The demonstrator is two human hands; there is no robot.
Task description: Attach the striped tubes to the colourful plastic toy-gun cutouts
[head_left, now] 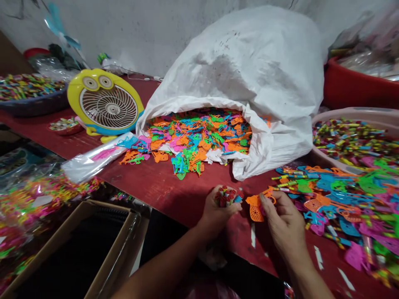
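My left hand (212,218) is closed around a bundle of small tubes with red ends (227,196) above the red table (149,187). Beside it, my right hand (285,224) pinches a flat orange plastic piece with a mesh part (256,211); a bit of pink shows by the fingers. Behind both hands, a white sack (264,54) lies with its mouth toward me, and many coloured plastic pieces (199,133) spill from it. To the right of my right hand spreads a heap of coloured plastic pieces with striped tubes (346,207).
A yellow fan (135,97) stands left of the sack, with a clear plastic bag (93,164) in front. A pink basin (327,160) of tubes and a red tub (355,89) are at right. A blue basin (34,106) is far left. An open cardboard box (84,207) sits below the table edge.
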